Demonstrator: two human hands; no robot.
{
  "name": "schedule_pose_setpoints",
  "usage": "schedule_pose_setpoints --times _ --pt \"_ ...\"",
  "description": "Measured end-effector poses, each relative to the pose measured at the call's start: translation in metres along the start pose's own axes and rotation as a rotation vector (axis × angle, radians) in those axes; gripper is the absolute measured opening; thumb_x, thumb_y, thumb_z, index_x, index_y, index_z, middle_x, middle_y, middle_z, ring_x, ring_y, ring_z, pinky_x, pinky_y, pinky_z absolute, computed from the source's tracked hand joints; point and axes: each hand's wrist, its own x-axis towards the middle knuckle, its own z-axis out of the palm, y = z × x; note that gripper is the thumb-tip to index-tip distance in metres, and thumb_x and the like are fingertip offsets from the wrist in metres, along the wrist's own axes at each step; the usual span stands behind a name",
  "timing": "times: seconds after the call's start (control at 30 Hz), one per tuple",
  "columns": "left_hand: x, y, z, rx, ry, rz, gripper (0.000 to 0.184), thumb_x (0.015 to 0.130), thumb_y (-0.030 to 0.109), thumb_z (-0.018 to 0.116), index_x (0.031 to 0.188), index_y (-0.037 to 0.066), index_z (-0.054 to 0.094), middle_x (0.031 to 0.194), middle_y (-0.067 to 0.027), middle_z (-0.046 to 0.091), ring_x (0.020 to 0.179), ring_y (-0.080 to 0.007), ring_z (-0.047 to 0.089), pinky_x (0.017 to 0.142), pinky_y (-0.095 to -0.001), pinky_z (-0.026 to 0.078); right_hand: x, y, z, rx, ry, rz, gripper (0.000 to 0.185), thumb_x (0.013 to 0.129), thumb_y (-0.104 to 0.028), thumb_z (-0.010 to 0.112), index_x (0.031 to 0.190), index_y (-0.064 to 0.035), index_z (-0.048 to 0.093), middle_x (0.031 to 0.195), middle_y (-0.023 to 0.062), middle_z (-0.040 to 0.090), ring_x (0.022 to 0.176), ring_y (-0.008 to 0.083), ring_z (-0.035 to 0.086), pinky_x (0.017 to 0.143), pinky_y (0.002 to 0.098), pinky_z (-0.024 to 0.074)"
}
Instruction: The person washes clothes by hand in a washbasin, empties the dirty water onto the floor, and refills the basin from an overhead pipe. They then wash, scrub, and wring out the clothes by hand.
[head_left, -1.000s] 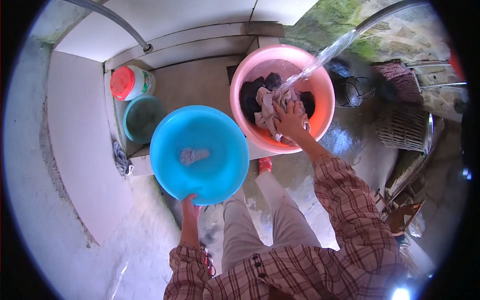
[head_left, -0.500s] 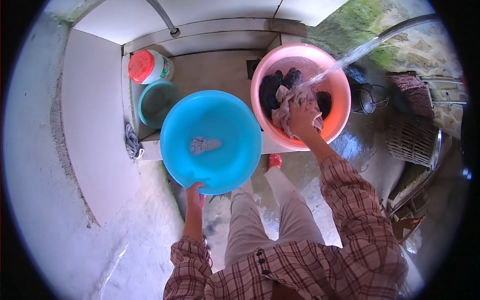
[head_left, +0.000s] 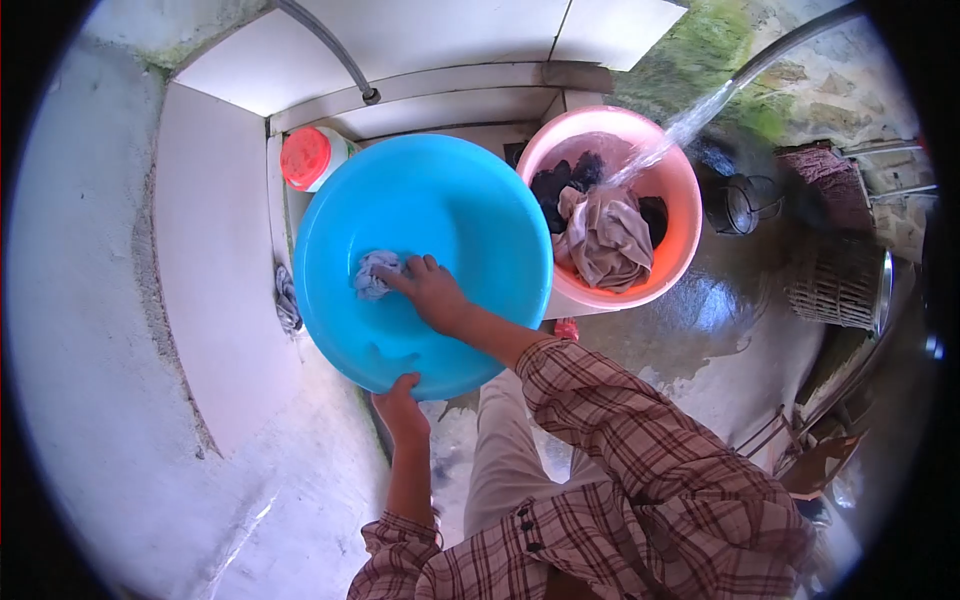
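Note:
My left hand grips the near rim of the large blue basin, its thumb over the edge. Inside that basin, my right hand has its fingers closed at the right side of a small bunched pale grey cloth. The basin is tilted towards me. To its right stands a pink basin holding a crumpled beige-pink garment and dark cloths. Water from a hose pours into the pink basin.
A white tub with a red lid stands behind the blue basin. A dark grey rag hangs at the ledge on the left. On the right are a metal-framed dark container and a woven basket. The floor looks wet.
My right hand has let go of the beige-pink garment and moved left into the blue basin, onto the pale cloth. The blue basin has come up closer and covers the small green bowl.

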Motion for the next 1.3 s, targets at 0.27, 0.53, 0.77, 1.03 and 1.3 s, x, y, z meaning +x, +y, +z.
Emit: schedule_pose_setpoints --times 0.27,0.53,0.77,1.03,1.3 --pt "-0.01 0.019 0.035 -0.006 -0.095 0.1 0.05 0.065 -0.002 0.06 0.114 -0.002 0.047 0.107 -0.0101 0.054 0.097 -0.0245 0.053 0.083 -0.0357 0.043 -0.061 0.045 -0.116 1.053 0.323 0.514 0.021 0.085 -0.023 0.06 0.1 -0.0072 0.062 0.089 0.007 0.061 0.071 0.0147 0.058 0.058 0.029 0.0467" --pt "-0.021 0.05 0.07 0.081 -0.165 0.087 0.056 0.068 0.001 0.06 0.121 0.001 0.042 0.111 -0.0113 0.053 0.097 -0.0257 0.054 0.077 -0.0379 0.048 -0.172 0.162 -0.193 0.588 0.622 0.79 0.048 0.083 -0.025 0.063 0.122 -0.003 0.048 0.112 0.0136 0.057 0.098 0.0224 0.058 0.084 0.0339 0.0464" --pt "-0.055 0.068 0.144 0.192 -0.379 0.003 0.056 0.07 0.004 0.061 0.122 0.004 0.041 0.108 -0.0114 0.053 0.086 -0.0236 0.058 0.056 -0.0325 0.051 -0.209 0.179 -0.191 0.367 0.393 0.909 0.062 0.076 -0.02 0.066 0.131 -0.0121 0.039 0.122 0.0152 0.054 0.105 0.0311 0.056 0.09 0.0363 0.0448" --pt "-0.084 0.052 0.229 0.26 -0.604 -0.273 0.052 0.073 0.008 0.061 0.12 0.003 0.041 0.107 -0.0162 0.051 0.086 -0.0269 0.057 0.059 -0.037 0.052 -0.332 0.174 -0.216 0.401 0.538 0.989 0.03 0.082 -0.02 0.06 0.107 -0.0045 0.059 0.098 0.0103 0.063 0.082 0.0203 0.063 0.07 0.0341 0.0519" --pt "-0.114 0.041 0.3 0.287 -0.748 -0.838 0.041 0.073 0.003 0.06 0.111 0.001 0.044 0.104 -0.0171 0.051 0.073 -0.0267 0.06 0.053 -0.0283 0.053 -0.447 0.14 -0.231 0.889 0.82 1.186 0.016 0.082 -0.012 0.06 0.093 -0.0011 0.059 0.074 0.0064 0.06 0.061 0.0143 0.059 0.051 0.0273 0.0496"
